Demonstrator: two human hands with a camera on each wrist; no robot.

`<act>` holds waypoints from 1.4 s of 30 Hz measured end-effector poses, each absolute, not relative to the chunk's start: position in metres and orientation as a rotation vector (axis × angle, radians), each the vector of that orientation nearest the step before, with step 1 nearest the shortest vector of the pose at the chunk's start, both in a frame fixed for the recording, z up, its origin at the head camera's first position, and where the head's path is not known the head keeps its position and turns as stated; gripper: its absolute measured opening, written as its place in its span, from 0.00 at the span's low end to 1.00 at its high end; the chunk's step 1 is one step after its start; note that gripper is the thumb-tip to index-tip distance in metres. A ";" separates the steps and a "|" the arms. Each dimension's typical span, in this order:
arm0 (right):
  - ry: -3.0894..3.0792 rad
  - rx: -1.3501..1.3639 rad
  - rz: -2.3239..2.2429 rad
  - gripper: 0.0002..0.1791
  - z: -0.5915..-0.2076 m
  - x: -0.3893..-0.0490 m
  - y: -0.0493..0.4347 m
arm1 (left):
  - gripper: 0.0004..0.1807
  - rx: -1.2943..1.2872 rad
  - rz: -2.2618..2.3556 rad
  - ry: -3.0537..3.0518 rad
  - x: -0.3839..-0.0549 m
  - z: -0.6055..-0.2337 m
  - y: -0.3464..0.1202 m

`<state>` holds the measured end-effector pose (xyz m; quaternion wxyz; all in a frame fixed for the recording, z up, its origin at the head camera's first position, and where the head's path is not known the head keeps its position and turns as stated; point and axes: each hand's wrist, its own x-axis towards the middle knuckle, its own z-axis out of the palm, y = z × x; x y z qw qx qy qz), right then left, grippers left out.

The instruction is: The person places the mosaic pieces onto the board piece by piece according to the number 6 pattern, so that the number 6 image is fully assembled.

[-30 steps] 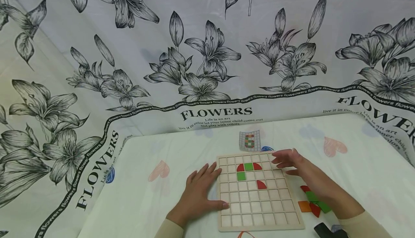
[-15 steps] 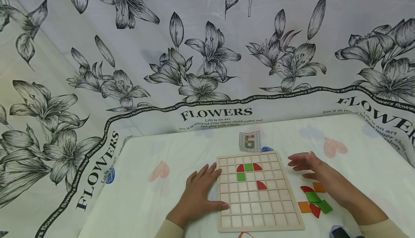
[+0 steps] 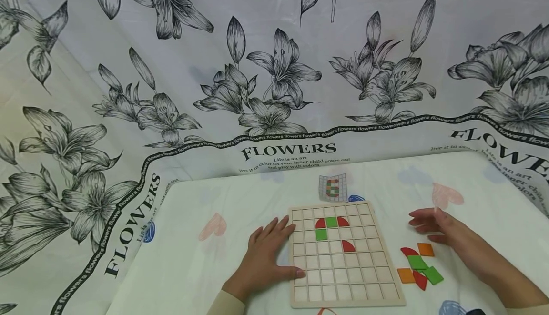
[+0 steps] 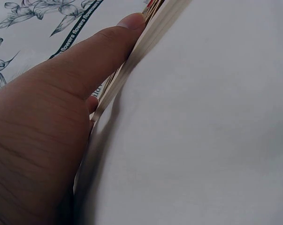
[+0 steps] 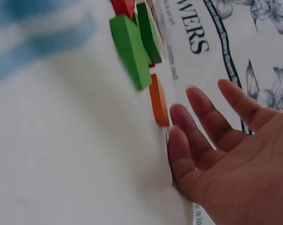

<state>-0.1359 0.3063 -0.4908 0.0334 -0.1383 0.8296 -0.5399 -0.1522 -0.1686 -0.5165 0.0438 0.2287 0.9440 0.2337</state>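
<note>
A wooden grid board (image 3: 349, 277) lies on the table, bearing red quarter-circle tiles (image 3: 349, 246) and two green square tiles (image 3: 321, 234) in its upper cells. My left hand (image 3: 266, 258) rests along its left edge, fingers spread and thumb over the rim. In the left wrist view the thumb (image 4: 101, 54) lies against the board's side. To the right of the board, my right hand (image 3: 452, 234) is held beside a loose pile of tiles, its fingers relaxed and nothing in them. The right wrist view shows an orange tile (image 5: 159, 101) just beyond the fingertips.
The loose pile holds green squares (image 3: 433, 275), orange squares (image 3: 405, 275) and red quarter-circles (image 3: 420, 280), some overlapping. Behind the board lies a small gridded picture card (image 3: 332, 187) with a coloured figure. A flower-printed sheet (image 3: 279, 67) hangs behind the table.
My right hand has moved right, from over the board's upper right corner to beside the loose tiles, uncovering an orange square. My left hand has stayed on the board's edge.
</note>
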 end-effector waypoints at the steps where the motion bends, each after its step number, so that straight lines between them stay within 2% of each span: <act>1: 2.561 -0.430 -1.660 0.28 -0.492 -0.135 0.308 | 0.62 0.703 0.715 2.886 -0.153 -0.517 -0.168; 8: 2.521 -0.438 -1.636 0.28 -0.499 -0.134 0.318 | 0.63 0.720 0.695 2.903 -0.154 -0.516 -0.169; 15: 2.541 -0.333 -1.509 0.19 -0.506 -0.136 0.324 | 0.63 0.703 0.689 2.893 -0.155 -0.513 -0.169; 28: 2.673 -0.557 -1.370 0.22 -0.515 -0.132 0.330 | 0.62 0.718 0.682 2.902 -0.153 -0.513 -0.168; 36: 2.705 -0.560 -1.302 0.15 -0.513 -0.131 0.329 | 0.61 0.730 0.705 2.911 -0.153 -0.516 -0.169; 42: 2.683 -0.465 -1.310 0.12 -0.509 -0.129 0.328 | 0.63 0.706 0.691 2.899 -0.153 -0.519 -0.169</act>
